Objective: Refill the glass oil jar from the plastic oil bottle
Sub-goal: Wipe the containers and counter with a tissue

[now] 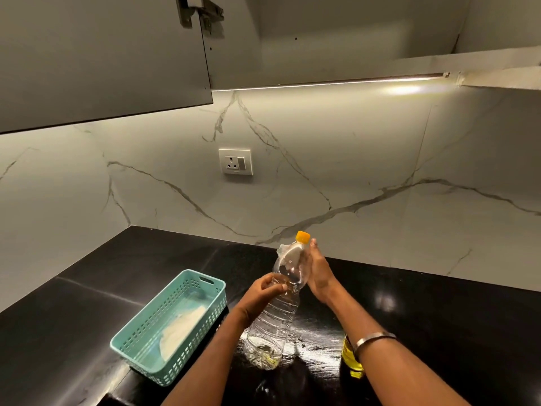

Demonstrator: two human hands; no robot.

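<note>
A clear ribbed plastic oil bottle (278, 315) with an orange cap (302, 237) stands tilted on the black counter, almost drained, with a little yellow oil at its base. My left hand (265, 291) grips its middle. My right hand (317, 272) holds its upper part just below the cap, which is on. The glass oil jar (349, 358), filled with yellow oil, stands to the right, mostly hidden behind my right forearm.
A teal plastic basket (175, 326) with a white cloth inside sits left of the bottle. An open cabinet door (102, 60) hangs overhead at the left. A wall socket (235, 165) sits on the marble backsplash. The black counter (439, 317) stretches right.
</note>
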